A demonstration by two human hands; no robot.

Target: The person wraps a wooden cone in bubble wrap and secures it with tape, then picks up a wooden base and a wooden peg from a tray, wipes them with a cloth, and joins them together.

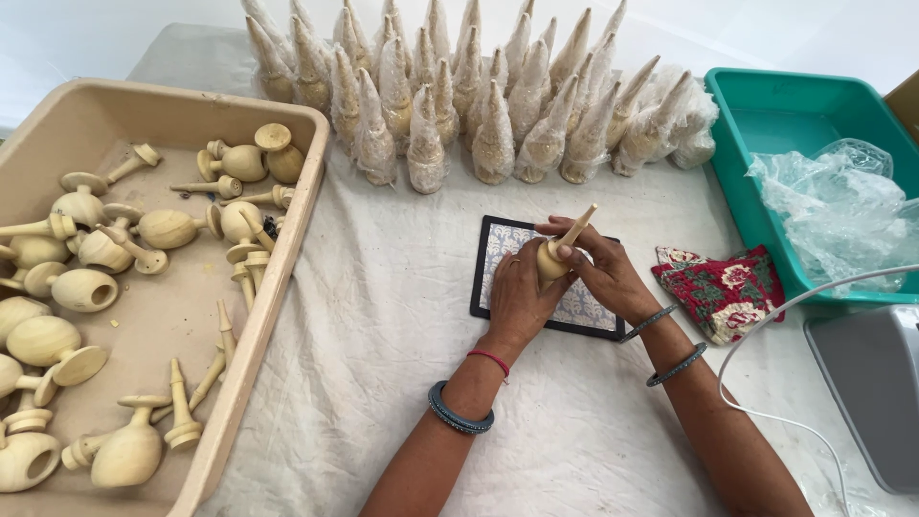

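My left hand [517, 295] and my right hand [605, 271] both grip one pale wooden piece [560, 249] with a round body and a tapered spike pointing up and to the right. I hold it just above a small patterned mat with a black border [499, 244] on the white cloth. My left wrist carries a red thread and a dark bangle; my right wrist has two thin bangles.
A beige tray [251, 335] at left holds several loose wooden pieces [163, 230]. Rows of plastic-wrapped cone pieces [459, 105] stand at the back. A teal bin [766, 105] with clear plastic wrap [842, 206], a red floral cloth [723, 287], a grey device [876, 383] and a white cable [766, 330] lie at right.
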